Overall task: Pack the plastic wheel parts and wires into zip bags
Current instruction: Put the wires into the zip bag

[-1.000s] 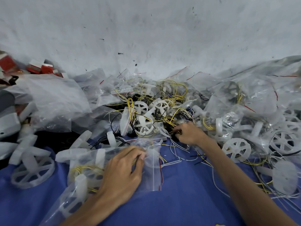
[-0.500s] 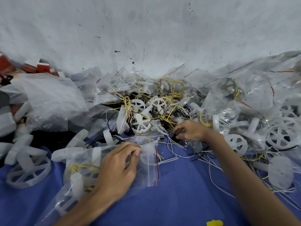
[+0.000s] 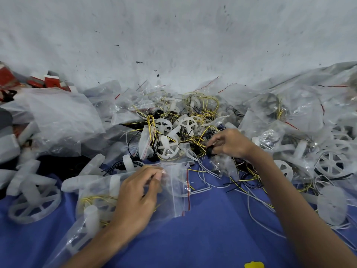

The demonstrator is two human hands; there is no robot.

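Right hand [image 3: 229, 144] has curled tighter, pinching a small black piece [image 3: 209, 151] at the near edge of the wire-and-wheel pile [image 3: 168, 146], while left hand [image 3: 135, 198] pinches the zip bag [image 3: 177, 188] mouth nearby, probably ready to receive it next.

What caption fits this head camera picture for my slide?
Left hand grips a zip bag while the right hand pinches a small black piece among tangled wires.

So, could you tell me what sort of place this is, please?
Likely a small packing workbench: heaped white plastic wheels and yellow wires, clear zip bags, a blue cloth against a scuffed white wall.
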